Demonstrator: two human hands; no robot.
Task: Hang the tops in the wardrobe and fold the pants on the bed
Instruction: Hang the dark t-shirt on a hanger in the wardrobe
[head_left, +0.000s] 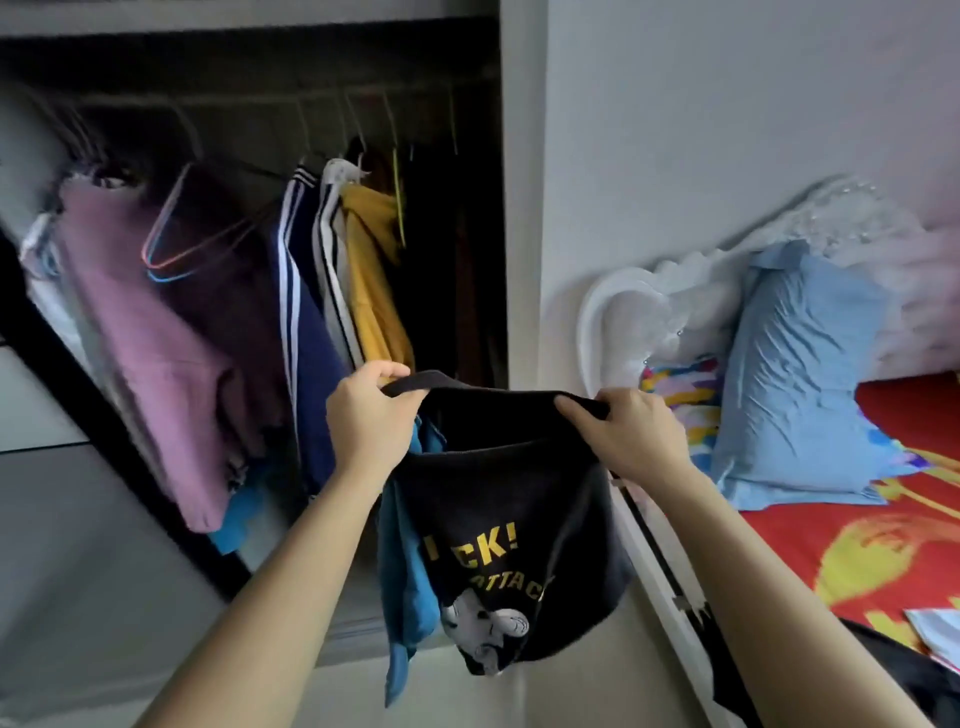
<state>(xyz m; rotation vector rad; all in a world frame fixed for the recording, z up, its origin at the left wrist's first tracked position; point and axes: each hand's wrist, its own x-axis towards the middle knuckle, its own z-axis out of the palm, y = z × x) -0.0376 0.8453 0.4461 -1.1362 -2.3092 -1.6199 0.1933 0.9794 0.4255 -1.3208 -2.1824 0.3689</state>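
Edge of black top (511, 499) gripped in curled left hand (371, 415) and right hand (631, 431), stretched wide before open wardrobe (519, 208), likely to make room for a hanger (197, 253); blue garment (410, 561) dangling beside left wrist

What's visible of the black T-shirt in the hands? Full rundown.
The black T-shirt looks like soft knit fabric. It carries yellow printed lettering, only partly readable ("CK!", "TTAC"), with a white cartoon figure below it. It hangs in front of the open wardrobe. One edge is stretched between the left hand and the right hand, whose fingers curl over it. The opening gapes and the body droops, wrinkled. A blue garment hangs against its left side. No hanger shows in it.
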